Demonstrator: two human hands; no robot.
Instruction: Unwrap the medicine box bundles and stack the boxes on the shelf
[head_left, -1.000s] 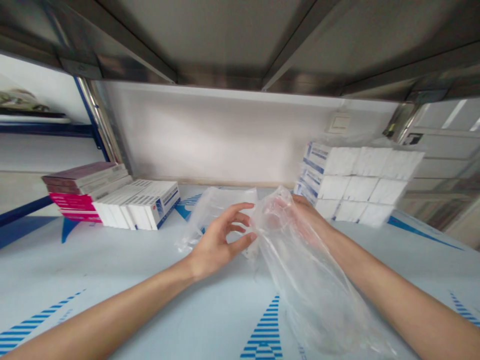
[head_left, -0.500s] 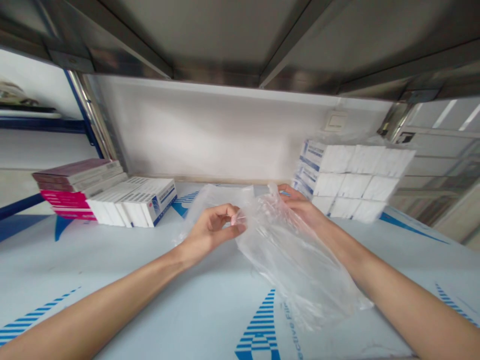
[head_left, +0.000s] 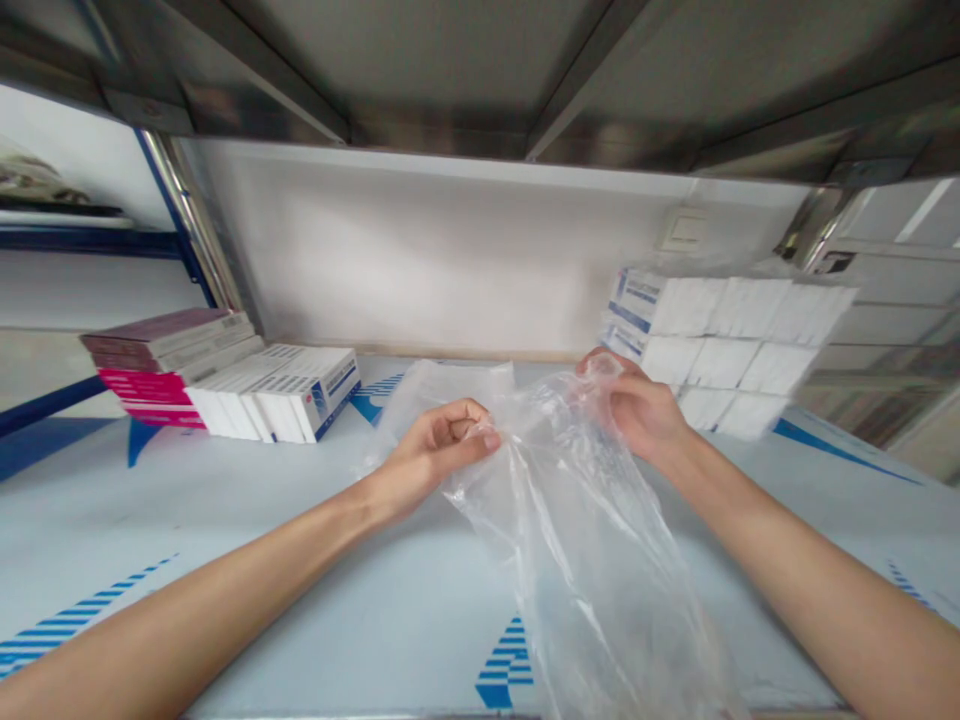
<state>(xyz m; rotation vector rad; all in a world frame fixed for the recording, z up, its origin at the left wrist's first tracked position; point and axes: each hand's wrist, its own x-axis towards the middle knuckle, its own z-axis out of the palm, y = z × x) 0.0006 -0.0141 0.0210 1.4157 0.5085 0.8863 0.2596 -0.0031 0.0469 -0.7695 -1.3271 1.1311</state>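
Observation:
A clear plastic bag (head_left: 592, 560) hangs between my hands and drapes over the table's front edge. My left hand (head_left: 450, 440) pinches its upper left edge between thumb and fingers. At the bag's upper right, my right hand (head_left: 634, 400) is closed on the rim, partly seen through the film. Behind my left hand, another piece of clear plastic (head_left: 450, 385) lies on the table; whether it joins the bag I cannot tell.
White and blue boxes (head_left: 277, 395) stand in a row at the left, beside stacked pink and maroon boxes (head_left: 154, 395). A plastic-wrapped block of white boxes (head_left: 727, 350) is at the right. A metal shelf (head_left: 450, 80) hangs overhead. Blue-printed film covers the table (head_left: 360, 610).
My right hand has moved to the right, spreading the bag's top wider. The bag's lower part has dropped towards the front edge. My left hand keeps its pinch.

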